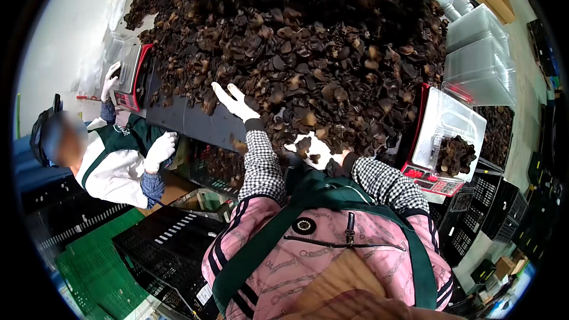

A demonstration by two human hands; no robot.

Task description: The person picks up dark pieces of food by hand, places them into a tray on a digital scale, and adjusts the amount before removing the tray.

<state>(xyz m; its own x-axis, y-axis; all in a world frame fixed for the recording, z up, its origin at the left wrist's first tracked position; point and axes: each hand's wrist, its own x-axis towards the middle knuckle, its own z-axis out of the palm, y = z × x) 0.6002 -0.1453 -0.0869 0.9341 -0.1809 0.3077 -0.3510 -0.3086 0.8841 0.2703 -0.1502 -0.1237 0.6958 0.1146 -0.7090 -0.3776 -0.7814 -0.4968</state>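
A large heap of dark brown wood ear mushrooms (332,65) covers the table before me. My left hand (235,102), in a white glove, reaches over the near left side of the heap. Its fingers are stretched out, with nothing visible in them. Close to my body at the heap's near edge is my gloved right hand (314,150), turned inward. Dark mushroom pieces lie on it and cover parts of the glove, and it appears to hold a few. Its fingers are partly hidden.
On the right, a red scale (424,136) carries a clear tray with mushrooms (456,155); stacked clear plastic boxes (480,53) stand behind. At left, a co-worker (118,160) in white gloves is beside another red scale (131,77). Black crates (169,243) and a green crate (101,261) stand below.
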